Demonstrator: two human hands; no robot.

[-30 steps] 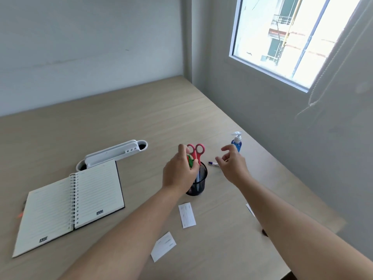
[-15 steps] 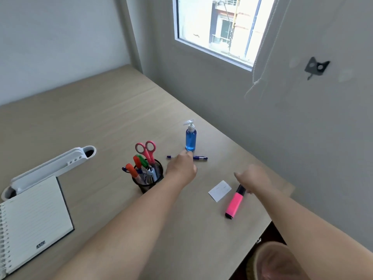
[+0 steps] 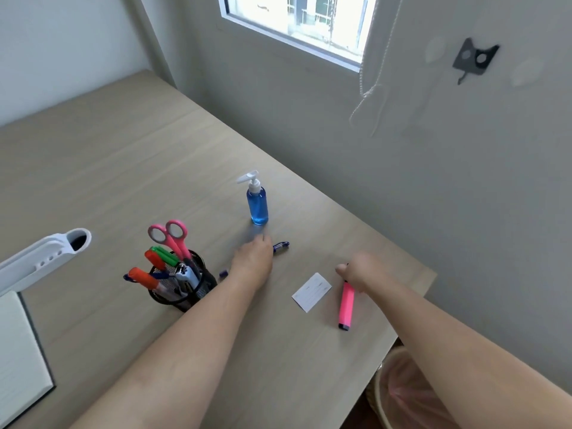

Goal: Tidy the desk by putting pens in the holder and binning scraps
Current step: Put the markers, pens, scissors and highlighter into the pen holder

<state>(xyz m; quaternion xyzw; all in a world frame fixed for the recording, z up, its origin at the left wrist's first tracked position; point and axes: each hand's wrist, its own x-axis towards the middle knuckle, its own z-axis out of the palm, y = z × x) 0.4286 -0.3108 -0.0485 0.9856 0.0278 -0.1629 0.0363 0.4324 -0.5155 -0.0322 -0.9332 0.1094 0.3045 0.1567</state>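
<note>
My left hand (image 3: pixel 252 258) lies closed over a blue pen (image 3: pixel 281 245) on the desk; only the pen's two ends stick out from under it. My right hand (image 3: pixel 359 274) is curled around the top end of a pink highlighter (image 3: pixel 346 305), whose lower end rests on the desk. A white paper scrap (image 3: pixel 311 291) lies between my hands. Left of my left hand stands the black mesh holder (image 3: pixel 198 291) with several markers and pink scissors (image 3: pixel 168 235) in it.
A blue pump bottle (image 3: pixel 257 202) stands just behind my left hand. A white desk organiser (image 3: pixel 46 258) and an open notebook (image 3: pixel 18 351) are at the left edge. A bin (image 3: pixel 399 394) with a pink liner sits below the desk's right corner.
My view swung right, away from the notebook. My left hand left the holder and came down on the blue pen, which has turned. My right hand reached the highlighter's top end.
</note>
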